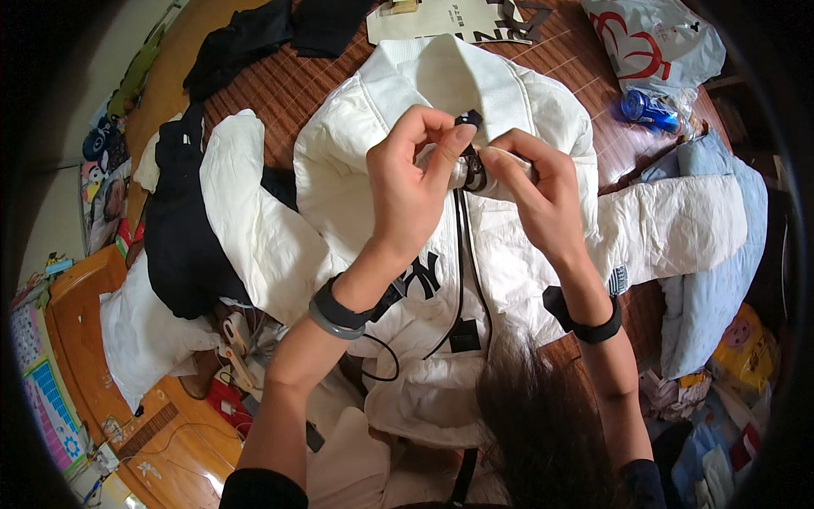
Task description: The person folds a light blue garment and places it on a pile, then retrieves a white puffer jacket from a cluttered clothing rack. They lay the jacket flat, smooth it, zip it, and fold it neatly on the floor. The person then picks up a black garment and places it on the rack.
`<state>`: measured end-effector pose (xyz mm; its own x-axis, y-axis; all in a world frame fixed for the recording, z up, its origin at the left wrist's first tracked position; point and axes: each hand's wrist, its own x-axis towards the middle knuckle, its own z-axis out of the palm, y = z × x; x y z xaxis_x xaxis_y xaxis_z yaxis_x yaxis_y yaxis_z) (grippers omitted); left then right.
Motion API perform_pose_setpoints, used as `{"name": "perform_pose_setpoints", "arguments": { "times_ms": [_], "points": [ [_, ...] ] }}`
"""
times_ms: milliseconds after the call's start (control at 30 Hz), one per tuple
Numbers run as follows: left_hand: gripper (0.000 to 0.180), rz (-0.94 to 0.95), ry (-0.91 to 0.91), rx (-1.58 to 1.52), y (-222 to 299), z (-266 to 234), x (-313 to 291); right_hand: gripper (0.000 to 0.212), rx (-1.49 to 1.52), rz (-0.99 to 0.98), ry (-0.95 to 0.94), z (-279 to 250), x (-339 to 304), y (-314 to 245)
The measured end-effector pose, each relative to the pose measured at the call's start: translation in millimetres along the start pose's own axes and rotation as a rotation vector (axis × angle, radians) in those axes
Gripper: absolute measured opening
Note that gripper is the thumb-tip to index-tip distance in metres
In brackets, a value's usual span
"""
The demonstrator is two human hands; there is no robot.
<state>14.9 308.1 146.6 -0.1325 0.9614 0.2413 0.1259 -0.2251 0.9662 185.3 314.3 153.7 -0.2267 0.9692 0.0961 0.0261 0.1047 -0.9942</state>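
A white padded jacket with a ribbed collar and a black-edged front opening lies spread out before me. Just below its collar, my left hand pinches a small black strip between thumb and fingers. My right hand is closed from the other side, thumb and fingertips pinched at the strip's lower part, where dark loops show. Beneath the right fingers is a bunched whitish piece, and I cannot make out whether it belongs to the jacket. Both hands are raised over the jacket's upper front.
Black clothing lies beside the left sleeve, with more dark cloth at the far left. A light blue garment lies under the right sleeve. A blue can and a white plastic bag stand far right. Long hair hangs in front.
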Motion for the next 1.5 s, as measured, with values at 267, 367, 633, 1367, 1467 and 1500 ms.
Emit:
{"name": "perform_pose_setpoints", "arguments": {
  "times_ms": [267,367,633,1367,1467,1500],
  "points": [
    [0.024,-0.071,0.128,-0.091,4.3,1.5,-16.3,0.024,-0.008,0.013,0.016,5.4,-1.6,0.1],
    [0.019,0.017,0.053,-0.001,9.3,-8.6,-8.9,0.024,-0.027,0.075,-0.042,1.6,0.9,4.4],
    [0.014,0.171,-0.082,0.008,14.0,-25.5,2.1,0.024,-0.086,0.024,-0.132,-13.5,25.5,3.2],
    [0.020,0.300,-0.266,0.426,-47.0,-23.6,-24.6,0.033,-0.710,-0.252,0.092,-38.7,289.8,76.8],
    [0.020,0.327,-0.392,0.332,-55.7,-32.4,-68.3,0.040,-0.973,-0.300,0.105,-44.3,346.1,87.4],
    [0.021,0.277,-0.490,0.315,-57.1,-38.5,-86.4,0.040,-1.014,-0.288,0.108,-46.3,358.0,92.0]
  ]
}}
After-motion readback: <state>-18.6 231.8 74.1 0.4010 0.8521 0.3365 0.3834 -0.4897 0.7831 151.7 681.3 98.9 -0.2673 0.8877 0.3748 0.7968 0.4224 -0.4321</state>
